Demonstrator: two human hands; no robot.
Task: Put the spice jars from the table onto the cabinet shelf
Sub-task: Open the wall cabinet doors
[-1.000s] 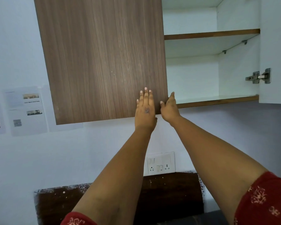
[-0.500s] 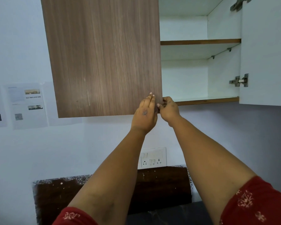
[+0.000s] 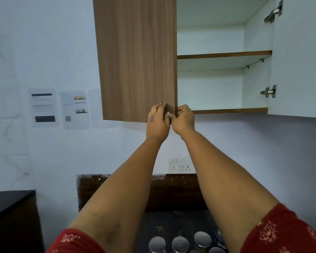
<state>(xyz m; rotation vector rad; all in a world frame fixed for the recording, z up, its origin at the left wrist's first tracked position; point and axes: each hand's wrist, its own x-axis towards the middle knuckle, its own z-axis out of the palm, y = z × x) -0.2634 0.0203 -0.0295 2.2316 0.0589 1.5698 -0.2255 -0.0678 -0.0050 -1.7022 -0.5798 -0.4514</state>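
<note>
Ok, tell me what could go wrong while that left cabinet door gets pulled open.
The right hand pinches the door by its thin edge, so the grip may slip. The left hand lies beside that edge and could get nipped. The jars stand directly below the arms; a dropped elbow might topple them.

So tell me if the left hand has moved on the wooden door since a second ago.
Yes. The left hand slid down the wooden door toward its bottom corner, fingers now curling at the edge.
</note>
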